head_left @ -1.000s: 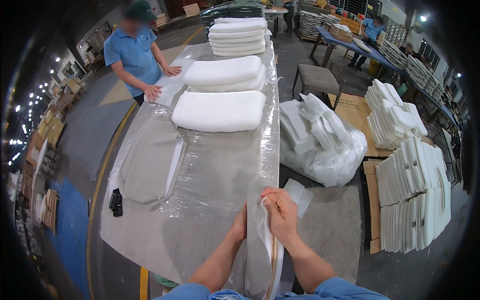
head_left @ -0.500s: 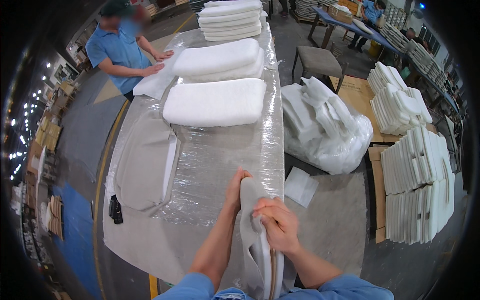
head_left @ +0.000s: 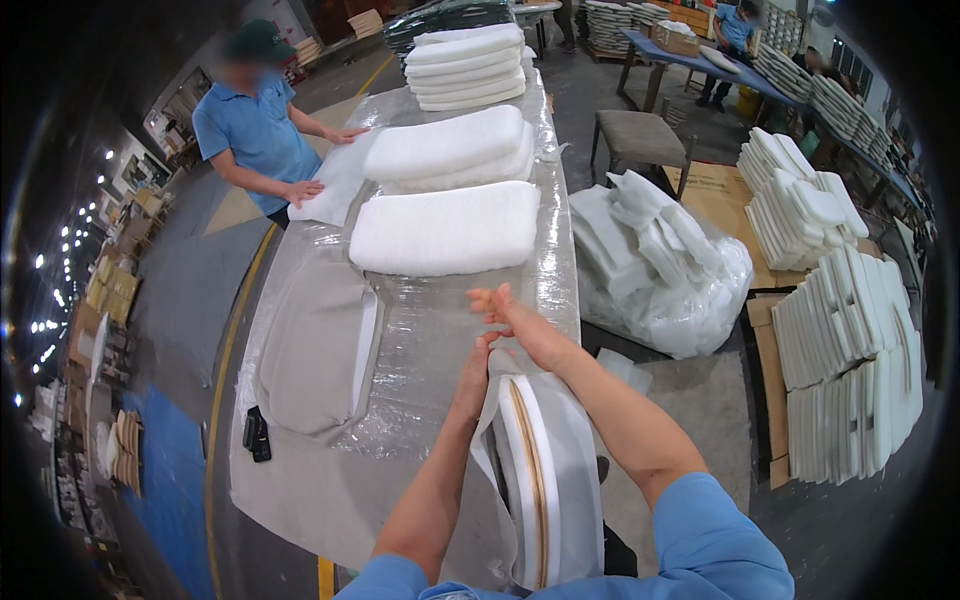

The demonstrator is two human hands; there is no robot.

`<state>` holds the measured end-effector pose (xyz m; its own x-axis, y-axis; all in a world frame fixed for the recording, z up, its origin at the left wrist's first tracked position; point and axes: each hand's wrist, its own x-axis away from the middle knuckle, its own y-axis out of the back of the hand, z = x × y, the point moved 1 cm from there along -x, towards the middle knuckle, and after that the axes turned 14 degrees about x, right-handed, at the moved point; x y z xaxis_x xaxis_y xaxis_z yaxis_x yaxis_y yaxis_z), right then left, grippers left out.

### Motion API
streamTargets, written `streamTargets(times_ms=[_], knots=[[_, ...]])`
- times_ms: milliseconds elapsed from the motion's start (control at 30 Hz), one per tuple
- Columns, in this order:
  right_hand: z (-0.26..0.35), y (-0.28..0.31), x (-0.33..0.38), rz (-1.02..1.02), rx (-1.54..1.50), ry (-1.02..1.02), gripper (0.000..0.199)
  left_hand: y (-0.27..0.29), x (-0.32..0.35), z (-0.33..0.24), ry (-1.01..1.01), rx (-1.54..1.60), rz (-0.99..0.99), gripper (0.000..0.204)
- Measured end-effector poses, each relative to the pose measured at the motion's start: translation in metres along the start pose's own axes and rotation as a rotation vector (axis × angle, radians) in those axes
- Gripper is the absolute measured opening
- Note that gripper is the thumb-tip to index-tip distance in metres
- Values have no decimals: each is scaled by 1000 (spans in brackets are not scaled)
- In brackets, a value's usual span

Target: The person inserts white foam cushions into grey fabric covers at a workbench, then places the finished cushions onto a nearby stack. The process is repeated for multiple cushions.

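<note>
A padded cushion stands on edge close to my body, at the near right of the table. Its white padding shows on both sides of a thin brown board edge. A grey fabric cover wraps its sides and gapes along the top. My left hand is closed at the cover's far end, its fingers partly hidden behind the fabric. Just beyond it, my right hand is off the cushion, fingers stretched out and apart. On the table's left lies a second grey-covered cushion, white showing along its right side.
White pads lie on the plastic-wrapped table, with a pad stack behind. Across the left edge, a co-worker presses a white sheet. A black object sits near left. To the right are a plastic bag of padding, a stool and stacked pads.
My right hand has let go of the cushion's upper edge and moved forward past the left hand. The cover now gapes wider, showing more padding and board edge. The co-worker's hands have spread apart.
</note>
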<state>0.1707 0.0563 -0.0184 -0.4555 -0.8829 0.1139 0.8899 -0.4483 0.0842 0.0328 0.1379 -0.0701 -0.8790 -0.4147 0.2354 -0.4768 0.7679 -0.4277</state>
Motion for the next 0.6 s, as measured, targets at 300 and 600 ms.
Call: streamTargets(times_ms=[300, 600], knots=[[-41, -38, 4, -109, -26, 148, 87, -14, -6, -1, -123, -113, -34, 69], [-89, -28, 8, -188, -14, 167, 83, -31, -18, -9, 39, -63, -13, 77]])
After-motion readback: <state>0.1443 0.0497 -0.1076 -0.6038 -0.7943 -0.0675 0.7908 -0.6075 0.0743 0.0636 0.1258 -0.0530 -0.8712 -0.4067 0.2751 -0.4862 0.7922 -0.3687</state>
